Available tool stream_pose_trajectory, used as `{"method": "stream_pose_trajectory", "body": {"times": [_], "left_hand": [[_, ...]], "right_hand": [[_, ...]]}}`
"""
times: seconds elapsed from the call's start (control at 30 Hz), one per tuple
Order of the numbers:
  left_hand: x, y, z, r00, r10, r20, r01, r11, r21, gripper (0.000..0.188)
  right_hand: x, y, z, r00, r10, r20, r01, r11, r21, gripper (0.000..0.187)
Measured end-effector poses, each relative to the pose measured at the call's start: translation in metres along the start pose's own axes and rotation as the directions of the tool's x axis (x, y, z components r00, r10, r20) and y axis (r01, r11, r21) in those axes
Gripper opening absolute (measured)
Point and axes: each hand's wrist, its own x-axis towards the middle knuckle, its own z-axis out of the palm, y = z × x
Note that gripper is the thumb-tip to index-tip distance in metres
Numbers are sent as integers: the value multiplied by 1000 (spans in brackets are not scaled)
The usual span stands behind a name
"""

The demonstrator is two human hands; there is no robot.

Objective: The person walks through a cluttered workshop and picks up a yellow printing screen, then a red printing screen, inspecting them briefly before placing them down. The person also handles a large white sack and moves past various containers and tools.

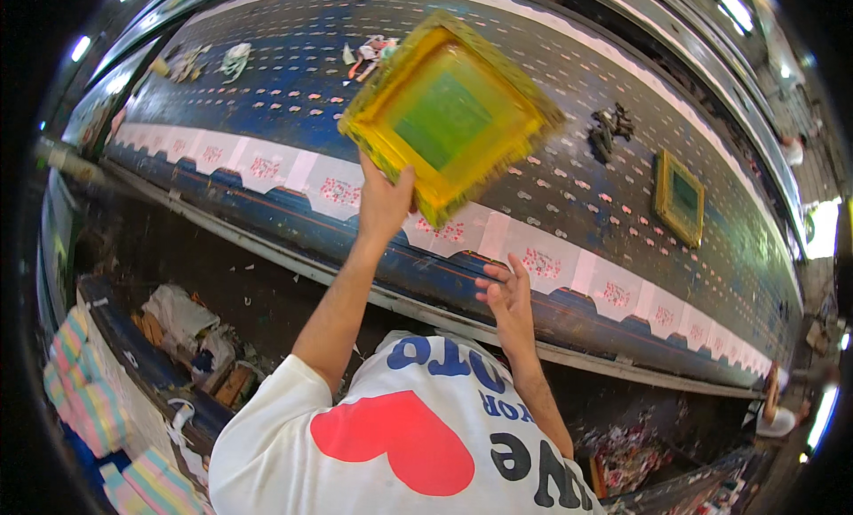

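My left hand (386,198) grips the near left edge of a screen printing frame (373,115), yellow with a green mesh panel in its middle. The frame is tilted, held up over the long dark table (542,133), and slightly blurred. Nothing is in my right hand (509,295), which hovers by the table's near edge with its fingers apart. Between the hands and beyond them runs a row of pale pink cut pieces (493,235) with small red prints, laid along that near edge.
A second yellow-framed screen (679,199) lies to the right, beside a dark clump of tools or rags (611,128). Crumpled cloths (235,60) rest at the far left. Striped pastel stacks (93,404) stand lower left. Another person (775,417) is at the right.
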Motion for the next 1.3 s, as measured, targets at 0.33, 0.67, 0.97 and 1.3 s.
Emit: {"method": "stream_pose_trajectory", "body": {"times": [0.33, 0.67, 0.97, 1.3], "left_hand": [[-179, -48, -13, 910, 274, -313, -267, 962, 66, 91], [-270, -84, -101, 882, 106, -459, -267, 915, -303, 78], [-254, -131, -234, 811, -160, -563, -71, 928, -365, 21], [-288, -189, -469, 702, -220, -677, -84, 919, -386, 21]], "right_hand": [[-25, 11, 48, 911, -121, 395, 175, 979, -102, 57], [-41, 26, 87, 765, 143, 628, -374, 892, 253, 53], [-42, 48, 158, 708, 276, 650, -408, 911, 58, 73], [-70, 91, 403, 602, 341, 722, -396, 913, -100, 89]]}}
